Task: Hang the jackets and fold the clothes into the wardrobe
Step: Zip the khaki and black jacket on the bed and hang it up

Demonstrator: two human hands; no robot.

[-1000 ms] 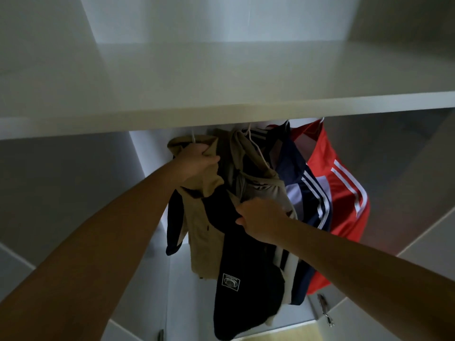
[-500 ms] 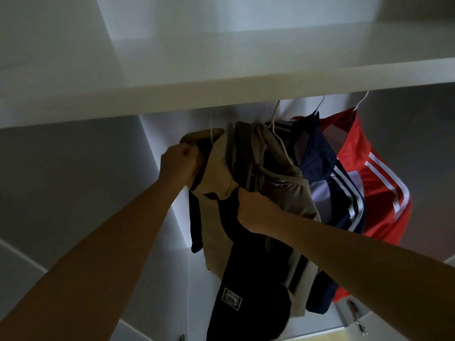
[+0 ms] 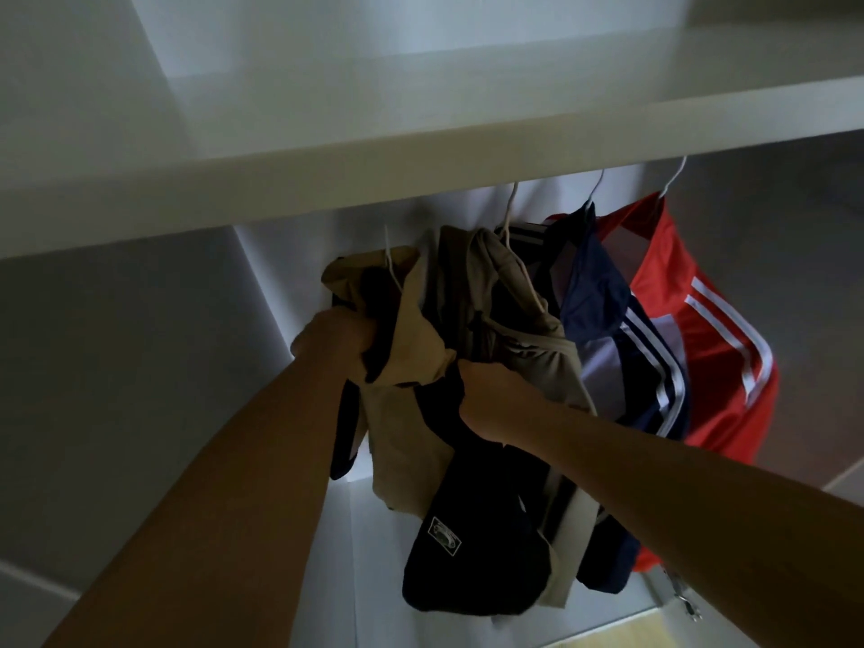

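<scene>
**Fourth jacket at the rail, no folding in sight**

Three hang under the shelf [image 3: 421, 180]: the red jacket [image 3: 701, 357], the striped navy jacket [image 3: 608, 329] and the olive jacket [image 3: 528, 339]. The tan-and-navy jacket [image 3: 411, 441], leftmost, is on its white hanger [image 3: 390, 264]; I cannot tell whether the hook is seated. My left hand [image 3: 334, 341] has its fingers [image 3: 357, 329] clamped on the collar, and my right hand [image 3: 488, 397] pinches the front fabric. I see no folded clothes, so I judge that part remains.

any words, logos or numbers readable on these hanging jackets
No text can be read.
The patch on the navy and tan jacket: white-edged label, too small and blurred to read.
The red jacket and the blue jacket: white stripes only, no words.
</scene>
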